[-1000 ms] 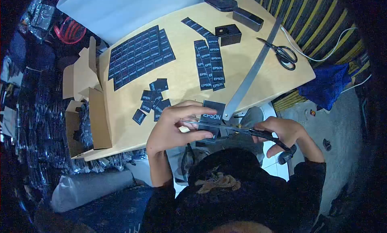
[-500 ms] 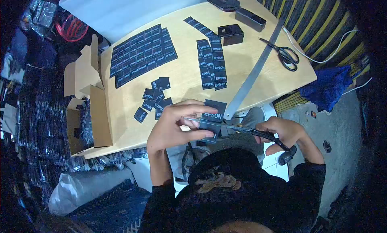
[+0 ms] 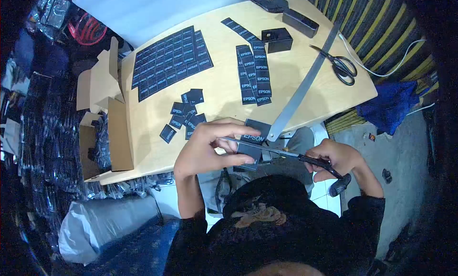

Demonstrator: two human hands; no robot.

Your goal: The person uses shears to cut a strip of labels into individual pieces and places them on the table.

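My left hand [image 3: 200,144] pinches a short strip of black EPSON labels [image 3: 256,127] between thumb and fingers, just off the table's front edge. In my right hand [image 3: 341,157] is a pair of black-handled scissors [image 3: 312,160], fingers wrapped round the handles. Its blades lie across the strip, between an upper label and a lower one, with the tips reaching toward my left palm. Beyond my left hand, several loose black label squares [image 3: 179,109] lie scattered on the table. Longer label strips [image 3: 262,78] rest overlapping farther back.
Large uncut label sheets [image 3: 174,58] lie at the table's [image 3: 219,92] back left. A steel ruler [image 3: 303,87] runs diagonally, with a second pair of scissors [image 3: 342,68] beside it. Black boxes [image 3: 278,40] stand at the back. An open cardboard box [image 3: 120,135] sits at the left edge.
The view has shifted slightly. The scissors blades look closer together across the strip; both hands keep nearly the same position and hold.
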